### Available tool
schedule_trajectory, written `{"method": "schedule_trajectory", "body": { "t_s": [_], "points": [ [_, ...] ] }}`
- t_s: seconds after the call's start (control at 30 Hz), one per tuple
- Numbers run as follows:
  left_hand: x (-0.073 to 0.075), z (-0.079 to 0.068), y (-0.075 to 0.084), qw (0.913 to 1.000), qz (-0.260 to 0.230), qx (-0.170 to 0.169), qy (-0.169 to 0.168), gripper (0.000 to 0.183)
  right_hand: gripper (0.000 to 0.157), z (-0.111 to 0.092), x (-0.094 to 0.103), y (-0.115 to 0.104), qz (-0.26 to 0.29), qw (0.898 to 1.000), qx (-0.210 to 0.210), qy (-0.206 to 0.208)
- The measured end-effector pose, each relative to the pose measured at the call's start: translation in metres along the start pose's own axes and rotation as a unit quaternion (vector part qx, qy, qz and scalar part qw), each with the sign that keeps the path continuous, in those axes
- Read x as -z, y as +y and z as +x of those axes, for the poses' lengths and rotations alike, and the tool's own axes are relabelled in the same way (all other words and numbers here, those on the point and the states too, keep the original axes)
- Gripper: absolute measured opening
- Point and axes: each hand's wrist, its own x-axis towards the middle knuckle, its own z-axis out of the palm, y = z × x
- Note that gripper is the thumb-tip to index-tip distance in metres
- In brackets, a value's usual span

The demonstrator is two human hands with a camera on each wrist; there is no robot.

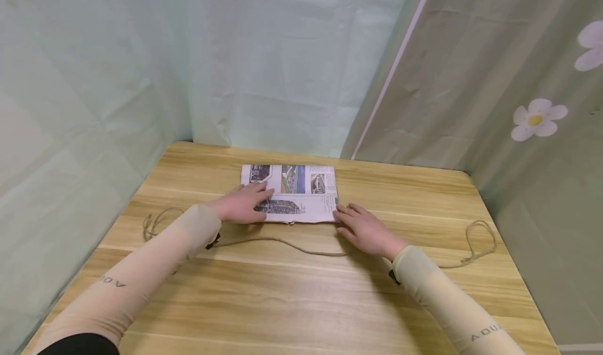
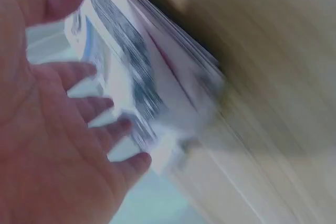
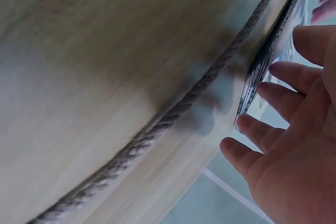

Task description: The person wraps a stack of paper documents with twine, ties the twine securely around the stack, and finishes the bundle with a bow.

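A folded stack of newspaper (image 1: 313, 204) with printed pictures lies flat toward the back of the table. My left hand (image 1: 243, 203) is over its left part, fingers spread and fairly straight. At the paper's lower right corner is my right hand (image 1: 365, 230), its fingers extended along the edge. The left wrist view shows the newspaper's layered edge (image 2: 173, 35) beside my spread fingers, a little blurred. Along the near side of the paper runs a thin brown rope (image 1: 301, 248). In the right wrist view the twisted rope (image 3: 181, 106) lies on the table, apart from my fingers.
The rope's left end is looped (image 1: 152, 226), and another loop (image 1: 480, 240) lies near the right edge of the wood-grain table (image 1: 301, 302). Pale curtains (image 1: 282, 67) hang behind and at both sides, close against the table's back edge.
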Motion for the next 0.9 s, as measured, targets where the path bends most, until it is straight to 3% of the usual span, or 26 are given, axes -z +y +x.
{"method": "schedule_trajectory", "body": {
  "t_s": [0.13, 0.27, 0.4, 0.57, 0.9],
  "points": [
    [-0.003, -0.024, -0.026, 0.9993, -0.005, 0.027, 0.025, 0.078, 0.050, 0.002, -0.002, -0.001, -0.018, 1.000, 0.012, 0.006],
    [-0.008, -0.037, -0.039, 0.9996, -0.018, 0.016, 0.016, 0.072, 0.050, 0.003, -0.003, -0.002, -0.033, 0.999, 0.023, 0.004],
    [-0.009, -0.040, -0.035, 0.9998, -0.003, 0.018, 0.010, 0.068, 0.050, 0.000, -0.002, -0.004, -0.037, 0.999, 0.023, -0.003],
    [-0.006, -0.042, -0.026, 0.9986, 0.008, 0.052, -0.001, 0.066, 0.051, -0.001, 0.003, -0.003, -0.034, 0.999, 0.029, -0.018],
    [-0.001, -0.047, -0.021, 0.9972, 0.015, 0.071, -0.016, 0.068, 0.042, -0.002, 0.009, -0.007, -0.028, 0.999, 0.030, -0.007]
  ]
}}
